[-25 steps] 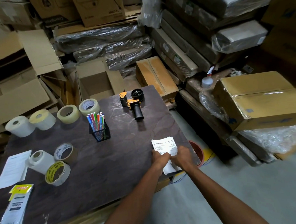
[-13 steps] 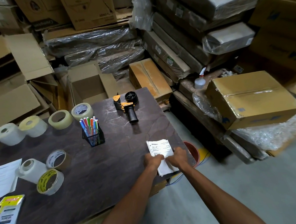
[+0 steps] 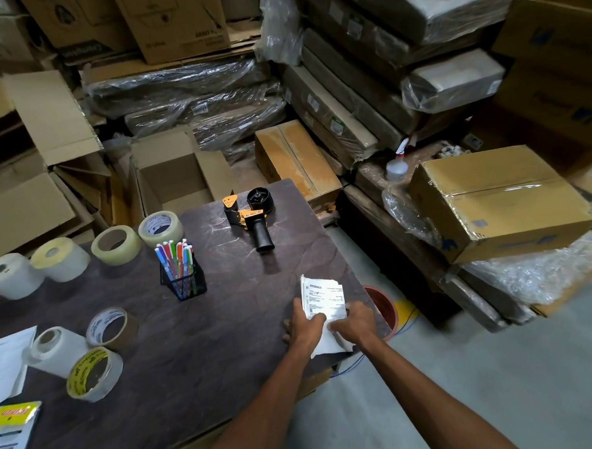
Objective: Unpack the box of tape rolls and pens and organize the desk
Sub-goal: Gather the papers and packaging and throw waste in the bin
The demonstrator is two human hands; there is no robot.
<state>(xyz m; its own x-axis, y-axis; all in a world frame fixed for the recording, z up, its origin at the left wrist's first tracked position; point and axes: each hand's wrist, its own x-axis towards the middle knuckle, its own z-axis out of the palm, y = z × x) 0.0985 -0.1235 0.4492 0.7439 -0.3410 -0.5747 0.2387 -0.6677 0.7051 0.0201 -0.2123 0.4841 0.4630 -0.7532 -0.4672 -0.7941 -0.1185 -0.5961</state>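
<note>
Head view shows the dark desk [image 3: 191,350] as before, nothing on it displaced; tape rolls [image 3: 117,245] and the mesh pen holder [image 3: 183,281] stand left, the tape dispenser [image 3: 251,214] at the far edge; the folded paper stack [image 3: 324,300] lies at the right edge as earlier, left hand [image 3: 305,327] and right hand [image 3: 356,324] both still gripping its near end, fingers curled.

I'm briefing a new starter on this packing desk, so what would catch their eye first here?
Probably both hands, left hand and right hand, holding a stack of printed papers at the desk's near right corner. Next, the mesh cup of bright pens mid-desk, with the orange-and-black tape dispenser behind it and tape rolls spread to the left.
</note>
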